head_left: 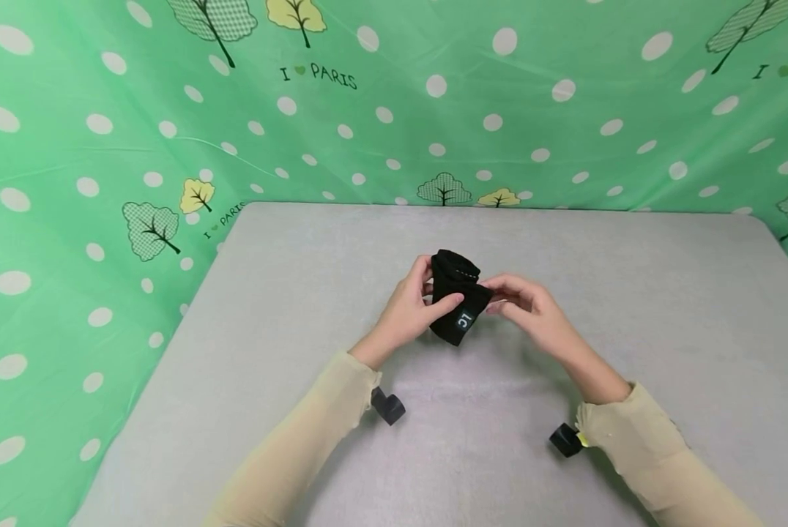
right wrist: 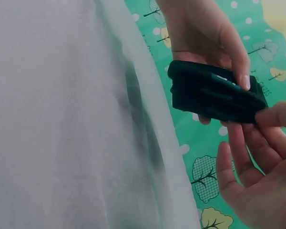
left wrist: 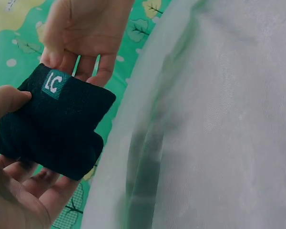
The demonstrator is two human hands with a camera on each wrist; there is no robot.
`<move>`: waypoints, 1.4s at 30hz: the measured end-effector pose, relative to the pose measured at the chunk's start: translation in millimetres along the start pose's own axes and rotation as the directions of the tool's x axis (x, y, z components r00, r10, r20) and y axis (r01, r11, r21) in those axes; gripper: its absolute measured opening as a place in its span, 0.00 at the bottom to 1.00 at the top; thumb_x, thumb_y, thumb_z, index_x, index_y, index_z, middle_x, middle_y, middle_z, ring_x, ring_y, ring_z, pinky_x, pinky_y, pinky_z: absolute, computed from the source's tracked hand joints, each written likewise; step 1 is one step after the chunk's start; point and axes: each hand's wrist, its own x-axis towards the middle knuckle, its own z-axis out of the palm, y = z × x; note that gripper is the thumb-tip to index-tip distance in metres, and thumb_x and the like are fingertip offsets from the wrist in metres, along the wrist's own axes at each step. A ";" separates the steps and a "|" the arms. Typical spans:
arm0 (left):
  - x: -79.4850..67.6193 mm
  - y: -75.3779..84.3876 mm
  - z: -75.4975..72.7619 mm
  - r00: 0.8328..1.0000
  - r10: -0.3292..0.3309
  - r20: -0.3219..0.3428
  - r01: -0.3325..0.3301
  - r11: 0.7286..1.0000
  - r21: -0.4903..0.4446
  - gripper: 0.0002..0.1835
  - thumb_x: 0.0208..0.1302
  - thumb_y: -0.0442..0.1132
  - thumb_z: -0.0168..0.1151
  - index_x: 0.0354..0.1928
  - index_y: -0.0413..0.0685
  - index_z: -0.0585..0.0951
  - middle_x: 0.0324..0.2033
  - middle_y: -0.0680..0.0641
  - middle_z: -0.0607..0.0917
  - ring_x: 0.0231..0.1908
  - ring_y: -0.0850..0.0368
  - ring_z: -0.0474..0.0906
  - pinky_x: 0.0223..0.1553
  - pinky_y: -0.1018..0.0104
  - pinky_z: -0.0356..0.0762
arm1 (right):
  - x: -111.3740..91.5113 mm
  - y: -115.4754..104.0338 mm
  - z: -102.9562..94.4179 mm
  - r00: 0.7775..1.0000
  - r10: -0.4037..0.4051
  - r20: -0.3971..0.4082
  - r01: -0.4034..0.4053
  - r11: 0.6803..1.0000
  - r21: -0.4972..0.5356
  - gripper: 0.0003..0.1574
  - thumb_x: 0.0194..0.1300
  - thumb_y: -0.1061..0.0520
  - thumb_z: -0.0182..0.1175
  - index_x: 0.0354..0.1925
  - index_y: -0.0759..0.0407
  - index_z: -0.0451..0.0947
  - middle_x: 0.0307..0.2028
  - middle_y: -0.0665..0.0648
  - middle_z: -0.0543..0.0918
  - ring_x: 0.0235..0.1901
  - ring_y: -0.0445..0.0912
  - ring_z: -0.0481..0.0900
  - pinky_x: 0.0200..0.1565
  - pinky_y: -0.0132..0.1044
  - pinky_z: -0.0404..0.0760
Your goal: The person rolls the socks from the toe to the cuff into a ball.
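A folded piece of black knit cloth (head_left: 456, 311) is held above the grey table, a small label with white letters on its face. My left hand (head_left: 407, 307) grips it from the left, thumb across the front and fingers behind. At the cloth's right corner, my right hand (head_left: 529, 307) pinches the edge between thumb and fingertips. In the left wrist view the label on the black cloth (left wrist: 66, 117) lies close to the right thumb. The right wrist view shows the cloth (right wrist: 214, 95) edge-on, with several folded layers. Its exact kind is unclear.
The grey table (head_left: 288, 293) lies under both hands. Behind and to the left hangs a green curtain (head_left: 341, 154) with white dots and printed trees. Small black devices sit at the left cuff (head_left: 387, 406) and the right cuff (head_left: 567, 439).
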 end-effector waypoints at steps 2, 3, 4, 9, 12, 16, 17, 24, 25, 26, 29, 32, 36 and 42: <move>-0.1 -0.2 0.1 1.000 -0.005 -0.007 0.005 1.000 0.003 0.28 0.65 0.39 0.66 0.63 0.44 0.67 0.57 0.42 0.83 0.47 0.46 0.85 0.47 0.63 0.83 | -0.8 0.9 -1.3 1.000 -0.005 0.006 0.005 1.000 0.019 0.14 0.68 0.71 0.53 0.49 0.77 0.76 0.40 0.36 0.83 0.39 0.33 0.82 0.45 0.24 0.81; -0.1 -0.2 0.4 1.000 -0.004 -0.012 0.004 1.000 0.012 0.28 0.65 0.39 0.67 0.63 0.45 0.67 0.56 0.42 0.83 0.47 0.47 0.85 0.47 0.63 0.83 | -0.8 1.2 -1.4 1.000 -0.001 0.001 0.001 1.000 0.016 0.13 0.68 0.71 0.54 0.49 0.76 0.77 0.40 0.35 0.83 0.39 0.33 0.82 0.44 0.24 0.81; 0.0 -0.2 0.8 1.000 -0.006 -0.017 0.006 1.000 0.022 0.29 0.65 0.40 0.67 0.63 0.45 0.66 0.56 0.42 0.84 0.47 0.47 0.85 0.47 0.63 0.83 | -0.8 1.3 -1.2 1.000 0.006 -0.008 -0.005 1.000 0.005 0.11 0.68 0.70 0.55 0.47 0.75 0.78 0.39 0.35 0.83 0.39 0.32 0.81 0.44 0.24 0.81; -0.2 2.1 4.9 0.996 0.016 -0.086 -0.009 0.996 0.092 0.30 0.62 0.42 0.70 0.54 0.46 0.60 0.49 0.42 0.85 0.46 0.48 0.83 0.48 0.62 0.81 | -1.1 -1.5 1.8 0.998 0.006 -0.065 -0.008 1.000 -0.030 0.08 0.67 0.69 0.59 0.44 0.72 0.79 0.37 0.36 0.82 0.38 0.32 0.81 0.43 0.23 0.80; -1.4 5.6 7.5 0.991 0.073 -0.114 -0.049 0.979 0.199 0.26 0.62 0.42 0.70 0.44 0.46 0.59 0.35 0.46 0.79 0.37 0.52 0.79 0.39 0.68 0.76 | 0.1 -4.3 4.6 0.994 -0.011 -0.110 0.002 0.996 -0.084 0.06 0.66 0.68 0.61 0.42 0.70 0.80 0.37 0.44 0.84 0.37 0.33 0.80 0.42 0.24 0.79; -3.8 12.3 9.9 0.986 0.145 -0.087 -0.103 0.924 0.368 0.19 0.65 0.41 0.66 0.40 0.45 0.63 0.28 0.50 0.67 0.29 0.56 0.66 0.31 0.70 0.63 | 2.3 -7.5 8.3 0.987 -0.022 -0.159 -0.002 0.989 -0.150 0.05 0.66 0.66 0.63 0.40 0.67 0.79 0.36 0.56 0.84 0.35 0.34 0.79 0.41 0.24 0.79; -4.4 13.6 10.6 0.986 0.153 -0.072 -0.114 0.914 0.389 0.16 0.66 0.40 0.64 0.41 0.45 0.65 0.30 0.49 0.67 0.30 0.56 0.65 0.32 0.69 0.63 | 3.0 -7.8 8.9 0.984 -0.027 -0.173 -0.001 0.987 -0.162 0.04 0.66 0.65 0.63 0.39 0.66 0.79 0.35 0.57 0.83 0.35 0.35 0.79 0.41 0.24 0.79; -9.5 20.1 14.5 0.995 0.104 -0.008 -0.094 0.925 0.367 0.22 0.66 0.54 0.65 0.45 0.49 0.65 0.37 0.49 0.71 0.34 0.55 0.68 0.36 0.67 0.66 | 3.2 -10.5 9.9 0.967 -0.067 -0.246 0.017 0.980 -0.199 0.04 0.61 0.69 0.65 0.34 0.66 0.78 0.30 0.57 0.82 0.31 0.34 0.77 0.38 0.23 0.77; -9.7 20.4 14.6 0.995 0.098 -0.009 -0.088 0.925 0.369 0.24 0.64 0.55 0.67 0.44 0.50 0.65 0.35 0.49 0.70 0.33 0.55 0.67 0.34 0.67 0.65 | 2.4 -10.3 9.7 0.968 -0.068 -0.243 0.017 0.978 -0.206 0.03 0.61 0.69 0.65 0.34 0.66 0.79 0.31 0.58 0.83 0.31 0.34 0.77 0.38 0.22 0.78; -9.3 20.2 14.4 0.995 0.102 -0.009 -0.091 0.923 0.374 0.23 0.64 0.54 0.67 0.44 0.50 0.65 0.34 0.49 0.70 0.32 0.56 0.66 0.33 0.68 0.64 | 1.6 -10.1 9.3 0.969 -0.067 -0.240 0.015 0.977 -0.211 0.03 0.61 0.69 0.65 0.34 0.66 0.80 0.31 0.59 0.83 0.31 0.33 0.78 0.38 0.22 0.78; -8.6 19.1 12.7 0.992 0.126 0.001 -0.117 0.912 0.394 0.19 0.66 0.48 0.66 0.43 0.49 0.66 0.32 0.49 0.69 0.31 0.56 0.65 0.33 0.68 0.62 | -1.1 -9.5 8.4 0.972 -0.057 -0.226 0.007 0.977 -0.213 0.03 0.61 0.68 0.66 0.35 0.66 0.82 0.32 0.58 0.86 0.31 0.32 0.79 0.39 0.21 0.78; -7.7 16.7 11.2 0.990 0.140 0.014 -0.133 0.903 0.408 0.16 0.67 0.44 0.65 0.42 0.48 0.66 0.32 0.49 0.71 0.31 0.56 0.66 0.33 0.69 0.63 | -3.9 -10.7 7.6 0.979 -0.036 -0.202 0.003 0.987 -0.161 0.03 0.62 0.66 0.66 0.35 0.66 0.82 0.31 0.51 0.85 0.30 0.33 0.79 0.36 0.23 0.79; -6.2 12.6 10.9 0.989 0.145 0.015 -0.138 0.898 0.418 0.16 0.65 0.41 0.66 0.42 0.47 0.67 0.34 0.48 0.74 0.33 0.54 0.69 0.34 0.68 0.65 | -6.7 -13.7 6.6 0.988 0.032 -0.152 -0.034 0.999 -0.016 0.05 0.67 0.65 0.62 0.37 0.69 0.77 0.29 0.42 0.82 0.28 0.36 0.76 0.33 0.27 0.76; -3.7 11.8 16.6 0.987 0.148 0.060 -0.160 0.906 0.391 0.24 0.65 0.38 0.66 0.55 0.46 0.64 0.47 0.42 0.84 0.46 0.49 0.82 0.49 0.60 0.80 | -6.9 -16.4 4.9 0.990 0.106 -0.097 -0.101 0.993 0.056 0.08 0.72 0.62 0.56 0.41 0.69 0.73 0.30 0.41 0.80 0.32 0.36 0.74 0.37 0.29 0.73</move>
